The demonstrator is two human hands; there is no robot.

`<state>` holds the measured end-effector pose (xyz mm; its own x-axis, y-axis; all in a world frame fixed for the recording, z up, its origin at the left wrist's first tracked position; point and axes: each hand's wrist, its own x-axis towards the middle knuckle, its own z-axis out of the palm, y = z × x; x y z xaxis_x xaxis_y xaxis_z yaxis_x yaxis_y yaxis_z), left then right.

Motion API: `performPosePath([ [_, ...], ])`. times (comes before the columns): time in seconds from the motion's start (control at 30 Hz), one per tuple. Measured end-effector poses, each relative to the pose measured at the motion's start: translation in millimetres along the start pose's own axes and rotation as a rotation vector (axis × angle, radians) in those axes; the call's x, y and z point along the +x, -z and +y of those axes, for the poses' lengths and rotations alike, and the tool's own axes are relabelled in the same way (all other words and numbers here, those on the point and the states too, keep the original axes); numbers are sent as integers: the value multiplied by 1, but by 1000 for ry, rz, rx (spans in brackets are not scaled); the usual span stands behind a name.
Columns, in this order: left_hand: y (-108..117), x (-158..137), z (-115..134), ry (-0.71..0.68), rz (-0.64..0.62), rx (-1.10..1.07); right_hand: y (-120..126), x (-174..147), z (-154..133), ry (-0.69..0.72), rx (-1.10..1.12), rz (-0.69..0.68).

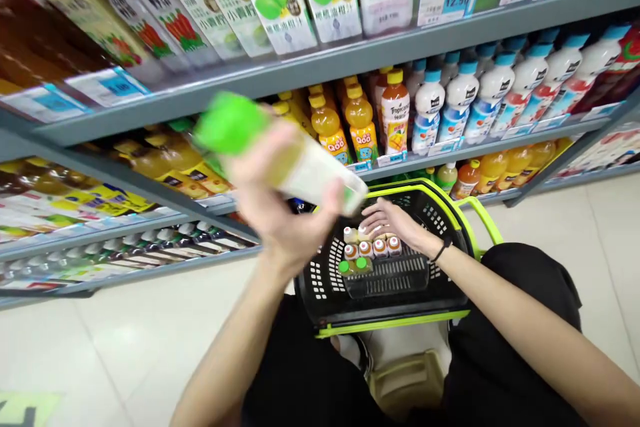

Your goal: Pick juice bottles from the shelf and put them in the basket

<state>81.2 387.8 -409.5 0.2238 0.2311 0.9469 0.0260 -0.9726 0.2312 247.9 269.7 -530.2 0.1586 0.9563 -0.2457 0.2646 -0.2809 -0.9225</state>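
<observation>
My left hand (280, 207) is wrapped round a juice bottle (320, 177) with a green cap and a pale label. The bottle is tilted above the basket's left side and smeared by motion. My right hand (400, 221), a dark band on its wrist, reaches over the black shopping basket (400, 321) with its fingers stretched out and nothing in them. Just below those fingers, several small bottles (373, 249) stand in rows inside the basket, some with white caps. Two green-capped bottles (354, 267) form the row nearest me.
Ahead, a grey shelf (350, 57) carries cartons (277, 3) and bottles. Orange Qoo bottles (360, 123), a Tropicana bottle (395, 113) and blue-capped white bottles (463, 100) line the level below. The basket's lime handle (483, 217) sticks out at right. Pale floor tiles (125, 340) lie around.
</observation>
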Motion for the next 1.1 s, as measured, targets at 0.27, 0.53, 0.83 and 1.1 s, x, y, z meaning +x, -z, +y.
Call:
performPosePath([
  [0.27, -59, -126, -16, 904, -700, -356, -28, -9, -1, -360, 909, 219],
  [0.53, -37, -120, -7, 829, -810, -471, -29, -20, -13, -327, 1072, 208],
  [0.83, -30, -109, -6, 627, -658, -548, -25, -28, -25, -436, 1235, 158],
  [1.1, -26, -103, 0, 385, -621, -423, -30, -31, -15, -484, 1227, 87],
])
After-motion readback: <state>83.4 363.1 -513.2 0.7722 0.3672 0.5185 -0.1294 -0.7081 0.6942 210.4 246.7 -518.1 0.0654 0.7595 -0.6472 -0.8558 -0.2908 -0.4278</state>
